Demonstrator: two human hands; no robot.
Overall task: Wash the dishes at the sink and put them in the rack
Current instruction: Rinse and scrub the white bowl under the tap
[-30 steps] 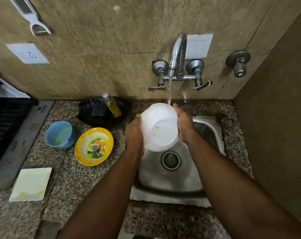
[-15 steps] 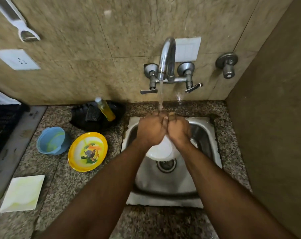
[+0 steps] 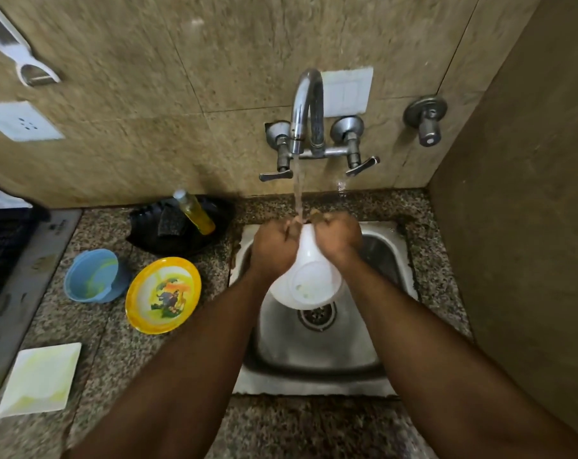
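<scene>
A white bowl [image 3: 309, 283] hangs tilted over the steel sink [image 3: 320, 356], its underside turned toward me. My left hand [image 3: 272, 248] grips its left rim and my right hand [image 3: 339, 238] grips its right rim, knuckles close together at the top. Water runs from the tap [image 3: 306, 107] onto the bowl's upper edge between my hands. The bowl's inside is hidden. A black dish rack [image 3: 2, 246] shows at the far left edge.
On the granite counter left of the sink lie a yellow picture plate [image 3: 163, 294], a blue cup [image 3: 93, 274], a white square plate [image 3: 40, 379] and a black tray [image 3: 181, 231] holding a scrub pad and yellow soap bottle [image 3: 196, 213]. A wall stands close on the right.
The bowl came down from in front of the tap into the sink, and my hands closed together over its top rim. It has since tipped, showing more of its underside.
</scene>
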